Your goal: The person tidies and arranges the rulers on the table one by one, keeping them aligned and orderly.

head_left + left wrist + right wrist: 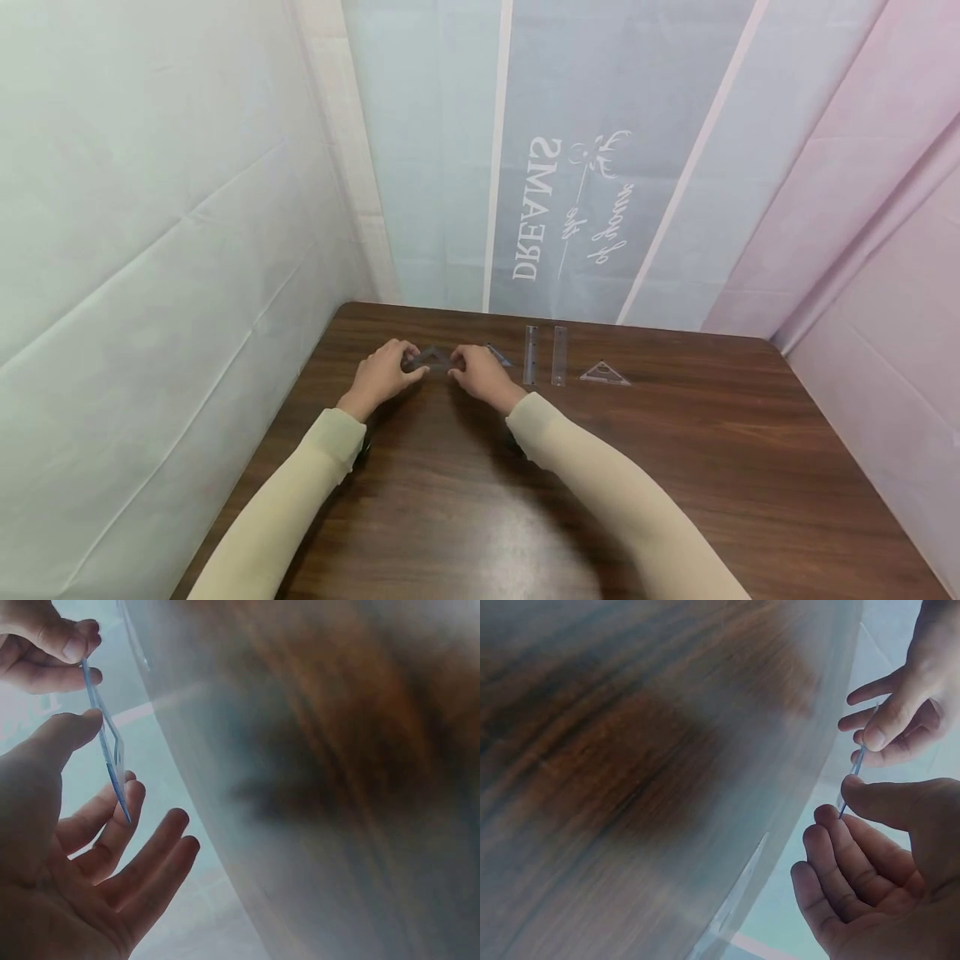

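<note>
A clear plastic set square is held between both hands above the far left part of the table. My left hand pinches its left end between thumb and fingers. At its other end, the thumb and fingertips of my right hand pinch it. The left wrist view shows the set square nearly edge-on, with the left hand's outer fingers spread away from it. In the right wrist view it is a thin edge, and the right hand's other fingers curve loosely below.
Past my right hand lies a bluish clear piece, partly hidden. Further right are two clear rulers, side by side, and another clear set square. The brown wooden table meets fabric-covered walls at the back and sides.
</note>
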